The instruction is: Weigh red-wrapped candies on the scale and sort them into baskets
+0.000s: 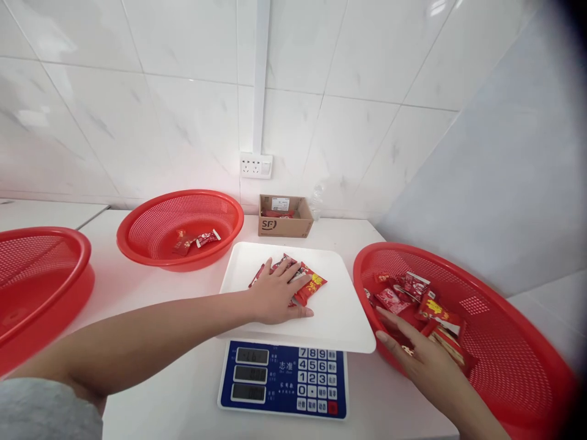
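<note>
My left hand (275, 295) lies flat with fingers spread on a small pile of red snack packets (312, 284) on the white tray (339, 305) of a blue digital scale (284, 379). My right hand (419, 354) reaches into the red basket (504, 342) on the right, fingers stretched out over several red packets (417, 293) inside it; it holds nothing that I can see.
A second red basket (183, 211) at the back left holds a couple of red packets (195, 240). A third red basket (41, 269) sits at the far left. A small cardboard box (285, 217) stands against the tiled wall under a wall socket (255, 165).
</note>
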A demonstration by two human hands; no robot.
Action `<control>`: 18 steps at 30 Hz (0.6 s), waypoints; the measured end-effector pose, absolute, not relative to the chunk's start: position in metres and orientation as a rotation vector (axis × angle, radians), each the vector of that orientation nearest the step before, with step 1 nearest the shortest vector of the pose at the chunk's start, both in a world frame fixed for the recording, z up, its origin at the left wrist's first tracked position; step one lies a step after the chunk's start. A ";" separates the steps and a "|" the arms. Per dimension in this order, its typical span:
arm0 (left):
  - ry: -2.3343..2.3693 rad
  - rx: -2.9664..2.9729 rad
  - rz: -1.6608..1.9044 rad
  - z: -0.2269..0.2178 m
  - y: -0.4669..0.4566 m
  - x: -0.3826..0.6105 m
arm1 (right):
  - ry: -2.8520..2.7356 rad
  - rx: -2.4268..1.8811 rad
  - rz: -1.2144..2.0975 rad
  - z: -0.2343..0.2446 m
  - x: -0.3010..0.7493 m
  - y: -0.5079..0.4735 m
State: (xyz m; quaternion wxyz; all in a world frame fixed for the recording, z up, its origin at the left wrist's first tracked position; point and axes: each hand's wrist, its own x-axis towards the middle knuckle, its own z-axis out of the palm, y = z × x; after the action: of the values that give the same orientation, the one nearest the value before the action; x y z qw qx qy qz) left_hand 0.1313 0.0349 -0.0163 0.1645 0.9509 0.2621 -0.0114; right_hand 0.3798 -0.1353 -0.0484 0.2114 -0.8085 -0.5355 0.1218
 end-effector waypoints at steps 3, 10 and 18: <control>0.606 2.782 -0.019 -0.018 0.045 0.130 | -1.491 -2.256 0.366 -0.046 0.380 -0.135; 0.297 2.843 -0.007 -0.016 0.068 0.115 | -1.486 -2.293 0.339 -0.046 0.379 -0.134; 0.691 2.700 0.011 -0.011 0.053 0.126 | -1.477 -2.294 0.310 -0.046 0.380 -0.132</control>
State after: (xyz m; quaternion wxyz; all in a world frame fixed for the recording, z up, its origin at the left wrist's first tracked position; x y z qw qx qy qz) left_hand 0.1258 0.0534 -0.0111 0.1763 0.9536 0.2441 0.0041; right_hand 0.3802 -0.1325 -0.0462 0.1964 -0.8192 -0.5274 0.1108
